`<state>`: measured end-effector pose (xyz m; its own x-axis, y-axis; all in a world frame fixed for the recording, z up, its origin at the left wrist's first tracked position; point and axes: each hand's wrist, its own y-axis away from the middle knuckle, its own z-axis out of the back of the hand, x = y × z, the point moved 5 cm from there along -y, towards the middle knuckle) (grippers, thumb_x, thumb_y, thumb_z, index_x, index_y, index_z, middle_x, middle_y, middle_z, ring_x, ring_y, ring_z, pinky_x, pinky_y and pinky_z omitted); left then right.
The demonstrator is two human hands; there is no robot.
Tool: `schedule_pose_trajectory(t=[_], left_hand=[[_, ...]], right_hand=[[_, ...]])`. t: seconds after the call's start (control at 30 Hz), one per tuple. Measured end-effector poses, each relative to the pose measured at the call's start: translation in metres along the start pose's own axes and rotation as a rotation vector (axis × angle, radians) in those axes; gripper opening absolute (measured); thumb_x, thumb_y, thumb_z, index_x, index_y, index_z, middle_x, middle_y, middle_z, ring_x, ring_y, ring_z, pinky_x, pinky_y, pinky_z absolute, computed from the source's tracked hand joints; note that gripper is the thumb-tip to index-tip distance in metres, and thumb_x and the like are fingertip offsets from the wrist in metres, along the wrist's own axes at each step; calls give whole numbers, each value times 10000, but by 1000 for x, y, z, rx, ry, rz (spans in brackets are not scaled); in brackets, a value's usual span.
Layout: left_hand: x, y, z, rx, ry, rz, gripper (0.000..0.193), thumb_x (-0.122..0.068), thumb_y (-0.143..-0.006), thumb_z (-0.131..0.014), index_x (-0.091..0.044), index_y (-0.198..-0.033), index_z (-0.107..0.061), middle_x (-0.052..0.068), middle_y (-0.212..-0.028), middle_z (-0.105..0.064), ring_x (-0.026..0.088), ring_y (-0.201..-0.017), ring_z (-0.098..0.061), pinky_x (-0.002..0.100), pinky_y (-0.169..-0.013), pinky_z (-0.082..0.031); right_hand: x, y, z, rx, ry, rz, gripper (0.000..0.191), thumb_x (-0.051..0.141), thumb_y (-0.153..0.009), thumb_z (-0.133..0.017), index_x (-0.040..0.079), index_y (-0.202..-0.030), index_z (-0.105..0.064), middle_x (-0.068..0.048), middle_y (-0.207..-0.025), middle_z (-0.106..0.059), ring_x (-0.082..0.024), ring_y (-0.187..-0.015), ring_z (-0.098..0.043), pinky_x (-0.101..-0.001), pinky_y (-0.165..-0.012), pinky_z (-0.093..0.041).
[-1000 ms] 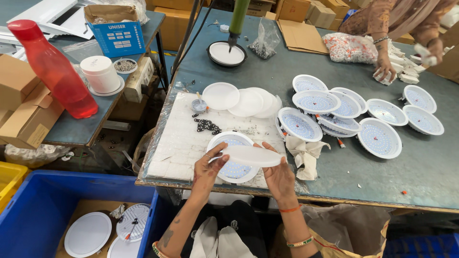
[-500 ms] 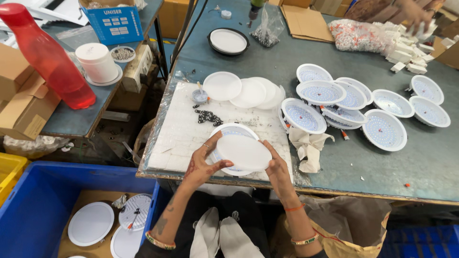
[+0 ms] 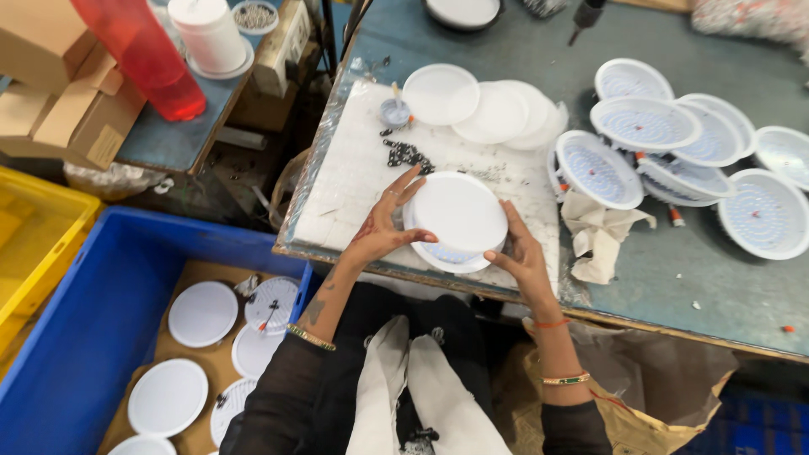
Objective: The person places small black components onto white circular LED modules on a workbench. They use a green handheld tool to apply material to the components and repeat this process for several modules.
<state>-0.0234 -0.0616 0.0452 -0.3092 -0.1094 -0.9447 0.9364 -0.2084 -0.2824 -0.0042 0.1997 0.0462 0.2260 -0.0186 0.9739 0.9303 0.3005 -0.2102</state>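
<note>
**Caution: Cover Misalignment Over Housing**

I am pinching the white round cover between my left hand and right hand, fingers spread along its rim, above the lamp housing. Uneven pressure is risking a tilted, badly seated cover.

A round, flat white plastic cover disc sits just left of the frame's centre, lying face-up and level on a round white lamp housing. Only the housing's lower rim shows beneath it, resting on the white foam pad.

Head camera, steeply down, near workbench
</note>
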Motion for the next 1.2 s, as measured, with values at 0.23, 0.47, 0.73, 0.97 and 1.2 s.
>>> schedule_pose_trajectory(t=[0.23,0.47,0.73,0.97,1.2], left_hand=[[17,-1,2,37,-73,-31,1284,-544,-554,-906,-126,-1621,-326,93,-1660,-433,277,-1601,-285,532,-1315,-185],[22,3,2,26,-200,-49,1187,-575,-532,-891,-204,-1567,-445,30,-1641,-463,291,-1616,-209,536,-1304,-271],[20,1,0,30,-263,-134,1112,-588,-554,-887,-224,-1528,-493,5,-1635,-463,323,-1611,-208,573,-1291,-293],[10,0,-2,60,-323,-143,983,-567,-581,-892,-197,-1442,-596,18,-1640,-438,349,-1594,-216,587,-1261,-297],[7,-1,-5,149,-415,-86,872,-604,-626,-859,-293,-1407,-628,33,-1668,-321,365,-1582,-152,603,-1244,-255]], right_hand=[[6,2,-2,14,295,138,1024,156,-775,-855,9,-1623,-299,-174,-1695,-320,-278,-1573,-291,-398,-1285,-216],[-3,0,-3,-42,219,73,1086,133,-709,-896,32,-1616,-308,-179,-1679,-325,-271,-1531,-370,-394,-1264,-339],[-8,2,0,-83,358,120,1075,104,-659,-917,75,-1588,-377,-169,-1670,-352,-277,-1535,-361,-398,-1259,-324],[-8,2,4,-92,371,110,1045,135,-659,-927,67,-1563,-407,-176,-1667,-347,-291,-1541,-340,-415,-1246,-311],[3,2,2,-79,460,116,953,269,-666,-925,58,-1499,-512,-178,-1638,-391,-331,-1542,-350,-450,-1230,-333]])
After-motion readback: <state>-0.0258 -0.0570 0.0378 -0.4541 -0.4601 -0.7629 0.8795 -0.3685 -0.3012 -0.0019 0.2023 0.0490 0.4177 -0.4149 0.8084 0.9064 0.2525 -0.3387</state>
